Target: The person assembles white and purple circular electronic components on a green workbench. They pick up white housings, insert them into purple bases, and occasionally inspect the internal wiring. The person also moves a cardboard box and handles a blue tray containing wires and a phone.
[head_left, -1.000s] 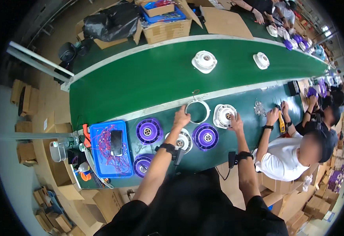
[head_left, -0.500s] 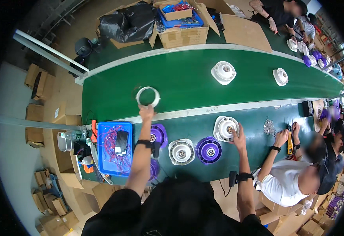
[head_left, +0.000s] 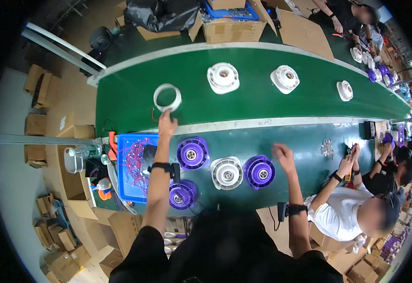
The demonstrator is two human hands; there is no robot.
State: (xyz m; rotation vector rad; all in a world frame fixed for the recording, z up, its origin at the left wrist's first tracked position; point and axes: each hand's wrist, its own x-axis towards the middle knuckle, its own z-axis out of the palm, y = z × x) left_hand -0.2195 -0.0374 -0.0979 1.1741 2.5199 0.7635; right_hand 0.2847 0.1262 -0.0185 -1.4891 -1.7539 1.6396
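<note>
Over the green belt, my left hand [head_left: 167, 123] pinches the near edge of a white plastic ring [head_left: 155, 98], with a thin reddish wire beside it. My right hand [head_left: 285, 158] hovers above the workbench with fingers apart and nothing in them. Below it to the left are a purple round housing [head_left: 259, 172] and a white round housing [head_left: 227, 173], side by side. Another purple housing [head_left: 193, 153] lies right of my left forearm, and a further purple one [head_left: 183, 195] sits nearer me, partly crossed by a dark cable. On the belt rests a white housing [head_left: 223, 78] with a metallic centre.
Two more white housings [head_left: 285, 79] ride the belt farther right. A blue tray [head_left: 127, 188] of red wires and a dark phone-like object stands left. Small metal parts [head_left: 327, 148] lie in a pile at right, near a co-worker's hands [head_left: 347, 162]. Cardboard boxes [head_left: 234, 30] stand beyond the belt.
The white housing under my right hand has gone from the bench, and one more now sits on the belt. My right hand is off it; my left hand still holds the ring. The view has shifted.
</note>
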